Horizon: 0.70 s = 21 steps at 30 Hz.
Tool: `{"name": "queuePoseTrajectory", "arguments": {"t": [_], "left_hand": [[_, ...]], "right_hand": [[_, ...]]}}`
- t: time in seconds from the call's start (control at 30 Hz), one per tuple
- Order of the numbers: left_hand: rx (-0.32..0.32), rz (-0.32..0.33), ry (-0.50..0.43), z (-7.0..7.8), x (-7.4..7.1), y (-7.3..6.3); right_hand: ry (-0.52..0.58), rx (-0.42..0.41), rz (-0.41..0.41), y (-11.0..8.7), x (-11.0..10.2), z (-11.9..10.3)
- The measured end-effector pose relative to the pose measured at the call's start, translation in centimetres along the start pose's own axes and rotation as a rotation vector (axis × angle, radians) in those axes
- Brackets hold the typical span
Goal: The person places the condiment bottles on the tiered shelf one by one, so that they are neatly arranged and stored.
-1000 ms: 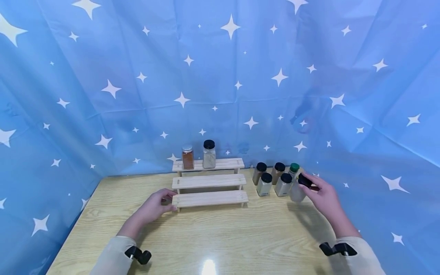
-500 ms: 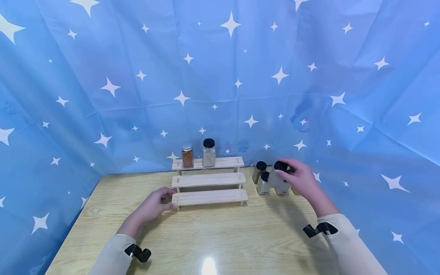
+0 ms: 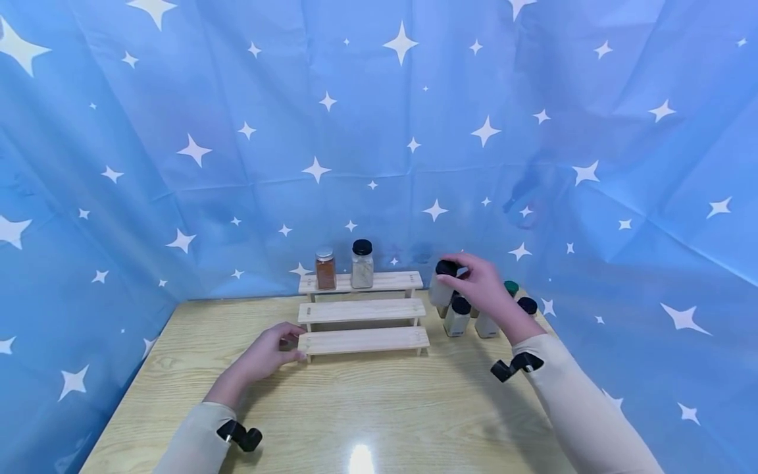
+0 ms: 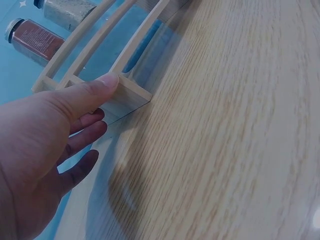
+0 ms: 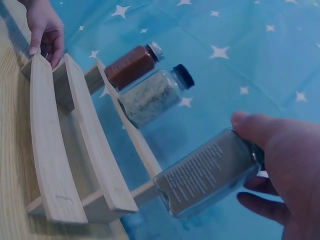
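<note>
Three-tier rack, pale wood, stepped, standing towards the back of the desk; left hand at its left end, thumb and fingers pinching the end of the lowest tier, remaining fingers loosely bent below the thumb in the left wrist view. Held jar, one, clear glass, square-sided, greyish contents, printed white text too blurred to read; right hand pinching it at the black lid, raised clear of the desk, just right of the rack's top tier and over the edge of a jar cluster. On the top tier, two upright jars, apart: red-brown jar, silver lid, at the left; pale flaky jar, black lid, beside it near the middle. Jar cluster at the desk's right rear, partly hidden by hand and forearm: front jar, pale, black lid; neighbouring jar, pale, lid hidden; green lid; black lid at far right. Backdrop: blue curtain, white stars.
</note>
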<state>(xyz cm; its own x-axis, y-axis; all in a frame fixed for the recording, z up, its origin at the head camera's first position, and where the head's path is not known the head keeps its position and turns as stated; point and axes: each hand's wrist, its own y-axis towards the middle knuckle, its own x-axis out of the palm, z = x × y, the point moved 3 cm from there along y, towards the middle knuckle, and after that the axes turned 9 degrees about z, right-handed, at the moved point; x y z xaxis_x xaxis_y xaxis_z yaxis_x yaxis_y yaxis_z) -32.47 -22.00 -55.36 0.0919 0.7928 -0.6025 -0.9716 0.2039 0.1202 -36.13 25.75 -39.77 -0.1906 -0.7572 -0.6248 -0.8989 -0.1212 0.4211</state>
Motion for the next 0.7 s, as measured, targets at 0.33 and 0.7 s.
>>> {"name": "queuePoseTrajectory", "arguments": {"t": [0.33, 0.7], "left_hand": [[-0.010, 0.001, 0.007, 0.0, 0.1, 0.0], [-0.006, 0.000, -0.004, 0.2, 0.0, 0.0]], "right_hand": [[0.020, -0.019, 0.000, 3.0, 3.0, -1.5], [0.088, -0.014, -0.045, 6.3, 6.0, -2.4]]}}
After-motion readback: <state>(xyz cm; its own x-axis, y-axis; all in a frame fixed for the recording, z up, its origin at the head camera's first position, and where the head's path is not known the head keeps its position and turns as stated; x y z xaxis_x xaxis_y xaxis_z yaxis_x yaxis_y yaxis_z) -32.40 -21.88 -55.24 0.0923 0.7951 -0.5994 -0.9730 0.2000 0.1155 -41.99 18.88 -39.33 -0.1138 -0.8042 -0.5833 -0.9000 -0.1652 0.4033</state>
